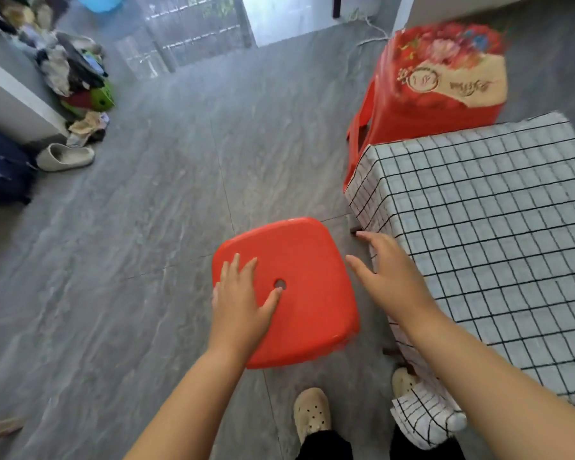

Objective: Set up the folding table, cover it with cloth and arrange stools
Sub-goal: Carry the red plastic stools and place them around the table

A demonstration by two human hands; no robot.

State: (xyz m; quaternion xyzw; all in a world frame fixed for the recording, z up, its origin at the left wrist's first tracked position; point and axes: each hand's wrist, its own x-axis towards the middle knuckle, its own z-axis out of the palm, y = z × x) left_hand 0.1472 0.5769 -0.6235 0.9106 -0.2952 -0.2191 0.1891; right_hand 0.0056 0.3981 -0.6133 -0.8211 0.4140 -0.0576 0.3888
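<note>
Both my forearms reach down and forward over my feet, which wear beige perforated clogs (312, 413) on the grey, streaked floor tiles (146, 227). My left hand (239, 293) lies flat on the seat of the plain red stool (299, 257), fingers straight and spread, thumb near the round hole in the seat's middle. My right hand (389, 270) is open too, fingers splayed, held between that stool and the hanging side of the checked cloth (478, 227); whether it touches the cloth I cannot tell.

The stool stands upright just beside the covered table, seat facing up. Its seat is a rounded square with no clear long side, turned slightly askew to the table's edge. That edge runs from near my feet away toward a second red stool (445, 78) with a flowered top, standing at the table's far end. A dark table foot (354, 231) peeps out under the cloth's corner.

Across the floor to the left lie a pale slipper (65, 157) and a heap of clothes (73, 68) along the wall, with something dark blue (0, 171) at the frame's edge.
</note>
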